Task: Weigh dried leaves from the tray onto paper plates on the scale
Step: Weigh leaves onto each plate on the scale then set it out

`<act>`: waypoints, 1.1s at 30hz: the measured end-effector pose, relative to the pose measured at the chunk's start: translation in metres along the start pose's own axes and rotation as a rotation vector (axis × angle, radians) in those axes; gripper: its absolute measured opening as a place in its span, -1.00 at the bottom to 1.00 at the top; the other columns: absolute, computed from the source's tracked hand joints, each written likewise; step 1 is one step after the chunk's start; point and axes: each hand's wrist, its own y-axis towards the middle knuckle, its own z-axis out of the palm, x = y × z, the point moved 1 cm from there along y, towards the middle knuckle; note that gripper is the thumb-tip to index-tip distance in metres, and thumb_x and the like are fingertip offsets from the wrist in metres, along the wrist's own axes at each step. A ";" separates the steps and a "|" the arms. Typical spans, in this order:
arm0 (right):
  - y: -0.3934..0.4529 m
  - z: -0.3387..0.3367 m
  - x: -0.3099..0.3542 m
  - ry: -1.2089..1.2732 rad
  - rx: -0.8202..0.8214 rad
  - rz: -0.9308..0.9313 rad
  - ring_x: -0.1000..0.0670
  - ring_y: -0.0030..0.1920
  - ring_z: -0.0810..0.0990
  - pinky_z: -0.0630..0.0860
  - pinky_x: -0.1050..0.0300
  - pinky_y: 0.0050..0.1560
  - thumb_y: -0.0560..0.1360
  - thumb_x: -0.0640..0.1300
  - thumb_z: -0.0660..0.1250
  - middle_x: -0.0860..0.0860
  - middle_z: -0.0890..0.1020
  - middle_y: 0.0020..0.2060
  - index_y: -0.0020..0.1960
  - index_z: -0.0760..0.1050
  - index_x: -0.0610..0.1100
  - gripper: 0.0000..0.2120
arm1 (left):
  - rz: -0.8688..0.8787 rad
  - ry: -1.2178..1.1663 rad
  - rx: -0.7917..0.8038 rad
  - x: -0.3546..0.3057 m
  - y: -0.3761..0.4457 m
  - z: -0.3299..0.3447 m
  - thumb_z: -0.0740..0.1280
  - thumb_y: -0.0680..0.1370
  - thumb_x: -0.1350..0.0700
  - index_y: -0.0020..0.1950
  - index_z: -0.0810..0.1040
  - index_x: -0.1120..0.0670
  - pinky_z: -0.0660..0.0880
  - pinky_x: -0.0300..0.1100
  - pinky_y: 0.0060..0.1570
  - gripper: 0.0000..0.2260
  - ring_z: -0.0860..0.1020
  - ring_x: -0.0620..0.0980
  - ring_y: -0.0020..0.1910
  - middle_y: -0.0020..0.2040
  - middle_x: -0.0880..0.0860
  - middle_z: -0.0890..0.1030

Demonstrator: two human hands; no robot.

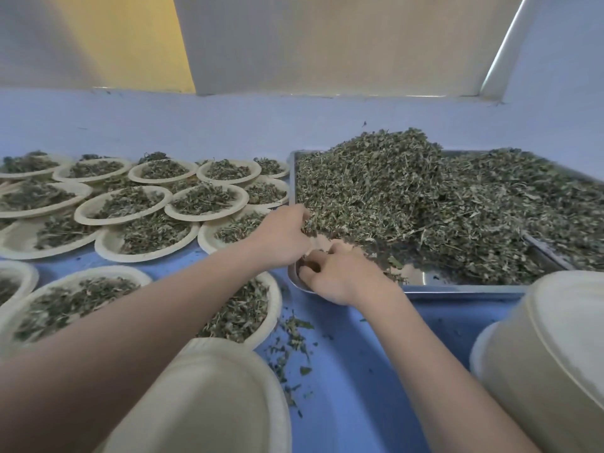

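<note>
While the fingers of the left hand (283, 237) curl round a small clump of dried leaves (425, 204) at the near left edge of the big pile, the fingers of the right hand (340, 276) are bent and dip into the near left corner of the metal tray (457, 287). You cannot tell if the right hand has any leaves in it, because its fingertips are tucked under. The two hands are just beside each other, almost touching. Both arms are bare and reach out from the bottom of the view.

The tray sits on a blue table (353, 371). The leaves are heaped high in the middle and back of the tray, and a bit of shiny tray floor shows at the front. A few loose leaf bits (291, 341) lie on the table just in front of the tray.

To the left of the tray, many paper plates (124, 206) sit close together, and some lie partly over others. Each one has a small pile of green leaves on it. One filled plate (248, 308) is partly hidden under the left arm.

Nearest of all, at the bottom, there is a pale stack of empty plates (212, 403), and one more pale stack (549, 354) sits at the right. A pale wall (196, 125) stands behind the table.
</note>
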 end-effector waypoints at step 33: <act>0.001 -0.065 0.061 1.955 -0.176 0.168 -0.21 0.08 0.62 0.52 -0.20 0.09 0.57 -0.04 0.22 -0.14 0.63 0.12 0.29 0.51 -0.17 -0.64 | -0.535 -1.666 0.100 -0.026 -0.062 -0.038 -0.01 0.60 0.06 -0.08 0.47 0.27 0.41 0.32 0.10 -0.64 0.52 0.27 0.08 0.04 0.25 0.57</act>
